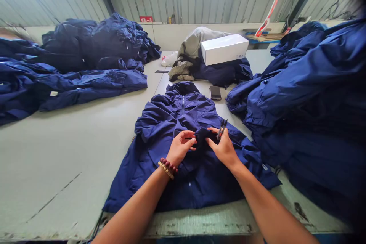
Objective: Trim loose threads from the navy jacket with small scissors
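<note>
Navy jacket (183,122) spread flat on grey table (71,152), left hand (180,146) pinching a bunched fold at its middle, right hand (223,146) gripping the fold and small snips (221,127), phone (215,92) beyond the collar.

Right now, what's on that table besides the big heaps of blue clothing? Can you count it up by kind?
Navy jacket spread flat, both hands on it: 1
Thread snips in the right hand: 1
White box: 1
Phone: 1
Grey garment: 1
Beaded bracelets at the left hand: 2
Total: 7
</note>
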### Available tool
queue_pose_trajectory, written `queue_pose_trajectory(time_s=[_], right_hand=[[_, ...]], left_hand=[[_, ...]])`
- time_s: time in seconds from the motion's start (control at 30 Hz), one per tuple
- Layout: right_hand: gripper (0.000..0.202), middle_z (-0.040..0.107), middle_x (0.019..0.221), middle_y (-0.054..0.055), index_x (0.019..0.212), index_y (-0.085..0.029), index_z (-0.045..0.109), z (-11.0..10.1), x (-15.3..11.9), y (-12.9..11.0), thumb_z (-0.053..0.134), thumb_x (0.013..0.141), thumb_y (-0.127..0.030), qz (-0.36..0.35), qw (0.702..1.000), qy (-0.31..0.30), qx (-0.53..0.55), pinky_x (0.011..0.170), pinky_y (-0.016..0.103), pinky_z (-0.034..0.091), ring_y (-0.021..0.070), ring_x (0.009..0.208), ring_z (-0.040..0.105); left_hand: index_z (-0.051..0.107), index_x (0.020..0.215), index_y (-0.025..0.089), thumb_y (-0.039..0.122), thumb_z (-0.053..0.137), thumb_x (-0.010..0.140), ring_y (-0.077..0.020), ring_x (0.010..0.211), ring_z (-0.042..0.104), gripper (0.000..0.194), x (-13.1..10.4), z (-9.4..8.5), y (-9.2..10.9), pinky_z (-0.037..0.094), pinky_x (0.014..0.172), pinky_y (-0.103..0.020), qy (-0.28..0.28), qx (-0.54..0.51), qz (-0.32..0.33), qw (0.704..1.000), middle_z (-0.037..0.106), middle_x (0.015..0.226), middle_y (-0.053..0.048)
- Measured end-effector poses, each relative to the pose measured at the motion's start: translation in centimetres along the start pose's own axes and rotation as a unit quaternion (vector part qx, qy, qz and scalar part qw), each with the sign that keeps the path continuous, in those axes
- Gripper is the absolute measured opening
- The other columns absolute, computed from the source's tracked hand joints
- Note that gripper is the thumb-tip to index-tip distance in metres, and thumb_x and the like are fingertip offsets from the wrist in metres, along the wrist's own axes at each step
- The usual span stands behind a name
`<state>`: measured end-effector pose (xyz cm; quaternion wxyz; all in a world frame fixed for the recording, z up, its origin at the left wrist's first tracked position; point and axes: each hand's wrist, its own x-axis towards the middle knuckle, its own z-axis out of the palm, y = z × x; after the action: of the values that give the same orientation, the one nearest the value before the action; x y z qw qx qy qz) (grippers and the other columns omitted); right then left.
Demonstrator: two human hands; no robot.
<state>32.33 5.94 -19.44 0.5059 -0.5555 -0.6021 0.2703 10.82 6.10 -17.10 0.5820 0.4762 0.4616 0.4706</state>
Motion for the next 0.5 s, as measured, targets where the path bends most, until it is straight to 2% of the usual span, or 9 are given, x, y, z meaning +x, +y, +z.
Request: queue_pose_trajectory(time_s=[0.17,0.37,0.5], right_hand=[[0.034,0.079,0.104,0.012,0.106,-0.024,0.062,0.0,0.1,0.8,0.071,0.089,-0.053,0.016,0.999,0.033,-0.025,0.091,0.045,0.058,0.0291,0.095,0.075],[0.046,0.078,0.097,0.012,0.100,-0.024,0.062,0.3,0.5,1.3,0.072,0.084,-0.067,0.015,0.999,0.041,-0.014,0.088,0.044,0.058,0.0290,0.088,0.073],[0.048,0.078,0.093,0.011,0.095,-0.026,0.057,0.5,0.5,1.0,0.062,0.088,-0.074,0.027,0.998,0.055,-0.014,0.087,0.043,0.057,0.0287,0.087,0.072]], left_hand=[[0.074,0.114,0.016,0.042,0.093,0.074,-0.0230,0.096,0.075,0.052,0.2,0.1,-0.6,0.068,0.071,-0.032,-0.009,0.011,0.020,1.000,0.075,0.106,-0.009],[0.074,0.112,0.016,0.043,0.091,0.077,-0.0211,0.095,0.075,0.047,0.4,0.2,-0.8,0.067,0.076,-0.033,0.007,0.050,0.062,0.997,0.077,0.108,-0.010],[0.074,0.111,0.016,0.044,0.087,0.080,-0.0208,0.091,0.075,0.043,0.5,0.3,-0.9,0.066,0.077,-0.034,0.010,0.074,0.077,0.994,0.078,0.108,-0.011]])
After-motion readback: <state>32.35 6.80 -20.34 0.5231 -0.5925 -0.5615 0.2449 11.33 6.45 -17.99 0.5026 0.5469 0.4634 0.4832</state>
